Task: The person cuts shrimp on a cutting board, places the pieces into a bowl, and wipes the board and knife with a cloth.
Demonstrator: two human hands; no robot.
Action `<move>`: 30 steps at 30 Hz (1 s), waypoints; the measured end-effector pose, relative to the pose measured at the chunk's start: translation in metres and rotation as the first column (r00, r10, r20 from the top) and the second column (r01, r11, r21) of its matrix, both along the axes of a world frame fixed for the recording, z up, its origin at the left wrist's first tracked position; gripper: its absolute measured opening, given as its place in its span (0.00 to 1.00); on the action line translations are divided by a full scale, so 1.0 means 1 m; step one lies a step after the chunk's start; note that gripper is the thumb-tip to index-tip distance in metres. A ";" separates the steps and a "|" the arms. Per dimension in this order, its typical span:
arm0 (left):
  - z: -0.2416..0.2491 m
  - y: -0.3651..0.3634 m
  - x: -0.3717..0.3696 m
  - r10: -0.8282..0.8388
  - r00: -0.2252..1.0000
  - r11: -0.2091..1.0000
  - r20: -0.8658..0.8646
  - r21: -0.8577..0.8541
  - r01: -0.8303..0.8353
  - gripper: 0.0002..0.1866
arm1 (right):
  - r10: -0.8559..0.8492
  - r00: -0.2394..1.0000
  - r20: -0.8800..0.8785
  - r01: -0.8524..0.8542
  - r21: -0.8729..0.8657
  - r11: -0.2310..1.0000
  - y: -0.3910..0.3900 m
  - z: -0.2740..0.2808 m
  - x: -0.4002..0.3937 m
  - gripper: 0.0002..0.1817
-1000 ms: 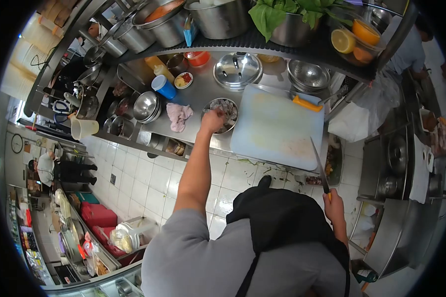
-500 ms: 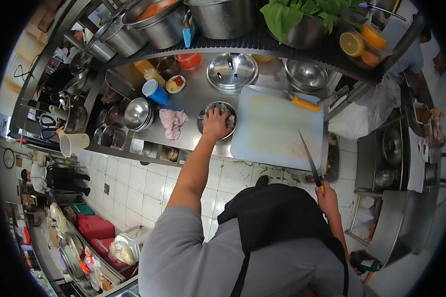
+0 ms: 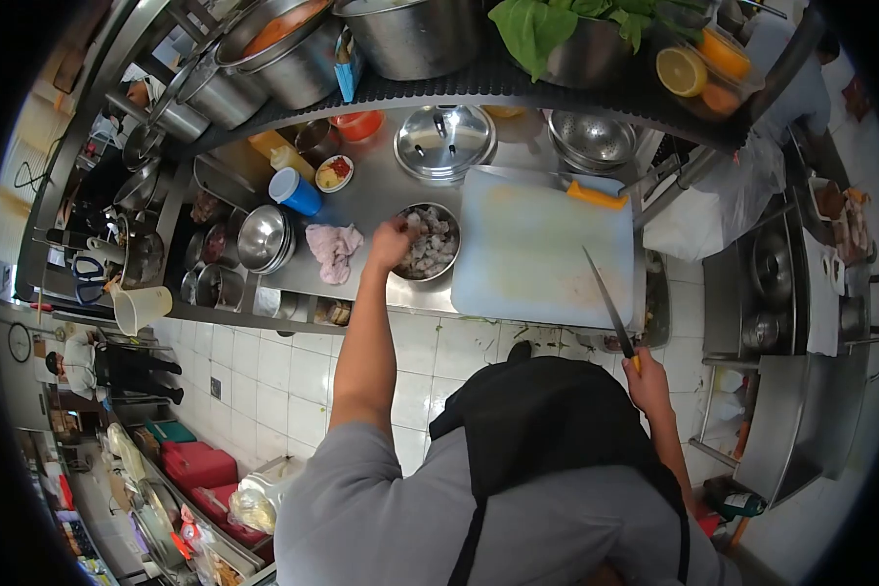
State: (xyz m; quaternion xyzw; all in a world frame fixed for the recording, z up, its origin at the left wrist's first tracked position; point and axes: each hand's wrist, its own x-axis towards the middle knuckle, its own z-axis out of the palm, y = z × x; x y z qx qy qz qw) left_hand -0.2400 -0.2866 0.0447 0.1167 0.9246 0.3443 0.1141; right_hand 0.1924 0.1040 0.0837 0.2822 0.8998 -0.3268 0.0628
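Observation:
My left hand point(image 3: 393, 244) is at the left side of a round metal bowl point(image 3: 456, 256), its fingers curled in over the rim; what they grip, if anything, is hidden. Grey, glistening pieces that look like raw shrimp point(image 3: 434, 246) fill the bowl. At the right, my right hand point(image 3: 647, 383) is closed around the yellow handle of a long knife point(image 3: 607, 298). The blade points up and away, above the lower right part of a white cutting board point(image 3: 527, 254). That board lies just right of the bowl.
Left of the bowl are a crumpled pink cloth point(image 3: 333, 252), stacked metal bowls point(image 3: 264, 239) and a blue container point(image 3: 297, 192). Behind stand a shiny lid point(image 3: 443, 142) and a colander point(image 3: 593, 137). Another yellow-handled knife point(image 3: 596, 197) rests on the board. Pots point(image 3: 405, 39) crowd the overhead shelf.
My left hand has shifted from the middle of the bowl to its left side, uncovering the pieces inside. My right hand keeps the knife in nearly the same place. The view has shifted slightly.

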 end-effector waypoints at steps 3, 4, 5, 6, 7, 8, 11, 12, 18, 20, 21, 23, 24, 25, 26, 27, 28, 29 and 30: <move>0.023 0.025 0.026 -0.221 0.970 0.852 -0.103 -0.505 0.140 0.25 | -0.003 1.000 0.004 0.003 -0.013 1.000 -0.002 0.002 0.000 0.16; 0.025 0.035 0.034 -0.306 0.939 0.774 -0.155 -0.615 0.151 0.27 | -0.001 1.000 0.003 0.001 -0.019 1.000 -0.002 0.002 -0.001 0.16; 0.026 0.044 0.034 -0.281 0.959 0.710 0.037 -0.664 0.234 0.31 | 0.008 1.000 -0.006 -0.008 -0.021 1.000 -0.002 0.001 -0.004 0.16; 0.026 0.051 0.036 -0.277 0.959 0.697 0.054 -0.676 0.239 0.30 | 0.013 1.000 -0.013 -0.013 -0.022 1.000 -0.003 0.000 -0.005 0.16; 0.026 0.057 0.040 -0.272 0.959 0.683 0.074 -0.688 0.246 0.30 | 0.018 1.000 -0.017 -0.018 -0.024 1.000 -0.005 -0.001 -0.004 0.16; 0.024 0.060 0.042 -0.266 0.960 0.670 0.091 -0.698 0.252 0.30 | 0.019 1.000 -0.017 -0.019 -0.025 1.000 -0.006 -0.001 -0.005 0.16; 0.018 0.064 0.036 -0.213 0.970 0.663 0.122 -0.711 0.235 0.29 | 0.025 1.000 -0.015 -0.025 -0.021 0.999 -0.008 -0.001 -0.004 0.17; 0.016 0.064 0.036 -0.208 0.971 0.668 0.115 -0.709 0.227 0.29 | 0.026 1.000 -0.018 -0.026 -0.018 0.999 -0.008 -0.005 -0.004 0.17; -0.015 0.060 0.029 -0.242 0.970 0.698 -0.005 -0.696 0.170 0.29 | 0.007 1.000 0.001 -0.007 -0.006 1.000 -0.009 -0.005 -0.002 0.18; -0.009 0.052 0.024 -0.240 0.970 0.761 0.021 -0.616 0.202 0.29 | -0.010 1.000 0.009 0.010 -0.014 1.000 -0.010 -0.005 0.002 0.18; -0.010 0.046 0.018 -0.212 0.977 0.834 0.035 -0.515 0.200 0.30 | -0.019 1.000 0.011 0.019 -0.021 1.000 -0.007 -0.007 0.004 0.18; -0.016 0.030 0.007 -0.163 0.984 0.939 0.078 -0.292 0.179 0.31 | -0.031 1.000 0.005 0.031 -0.024 0.999 -0.006 -0.009 0.005 0.18; -0.006 0.027 0.006 -0.131 0.984 0.963 0.121 -0.219 0.156 0.31 | -0.032 0.999 -0.001 0.032 -0.018 0.999 -0.006 -0.007 0.007 0.18; 0.013 0.025 0.006 -0.102 0.981 0.981 0.165 -0.146 0.126 0.32 | -0.032 0.999 -0.007 0.032 -0.012 0.999 -0.006 -0.005 0.008 0.19; 0.009 0.016 0.000 -0.117 0.987 0.992 0.110 -0.041 0.122 0.32 | -0.030 1.000 -0.009 0.030 -0.013 0.999 -0.004 -0.005 0.009 0.18; 0.005 0.007 -0.006 -0.133 0.990 0.990 0.055 0.062 0.129 0.32 | -0.027 1.000 -0.011 0.027 -0.014 1.000 -0.003 -0.004 0.009 0.18; 0.002 -0.002 -0.009 -0.124 0.987 0.970 0.107 0.221 0.098 0.31 | -0.020 1.000 -0.011 0.020 -0.018 1.000 -0.004 -0.004 0.010 0.18; -0.001 -0.006 -0.015 -0.126 0.980 0.924 0.154 0.377 0.059 0.31 | -0.018 1.000 -0.014 0.018 -0.019 1.000 -0.004 -0.005 0.010 0.18; 0.004 -0.006 -0.014 -0.135 0.970 0.854 0.200 0.520 0.011 0.31 | -0.016 1.000 -0.016 0.016 -0.020 1.000 -0.003 -0.005 0.010 0.18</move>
